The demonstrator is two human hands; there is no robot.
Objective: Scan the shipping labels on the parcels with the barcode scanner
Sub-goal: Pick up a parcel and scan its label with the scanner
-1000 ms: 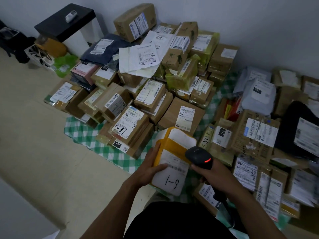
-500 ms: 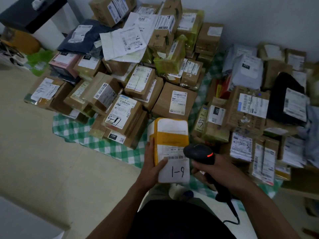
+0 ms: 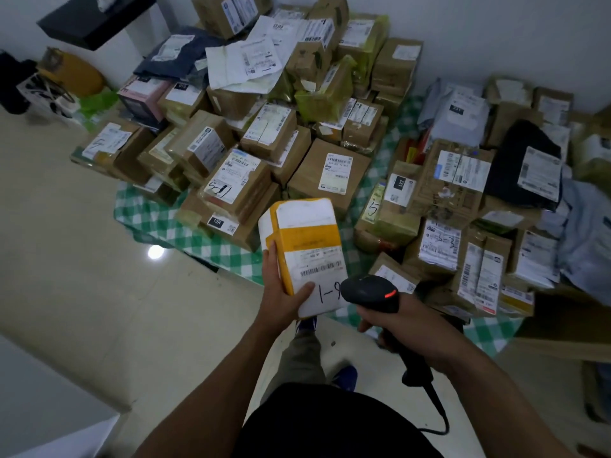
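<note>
Matt black plastic scanner (image 3: 370,292), paper-labelled parcel (image 3: 305,252) seemingly taped, glossy tiled floor (image 3: 99,276).

left hand (image 3: 281,294) gripping parcel (image 3: 305,252), scanner (image 3: 372,292) beside

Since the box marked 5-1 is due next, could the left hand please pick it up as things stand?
Probably not yet: the left hand grips the white-and-yellow parcel. The box marked 5-1 lies with nothing on top; only the full hand hinders.
</note>
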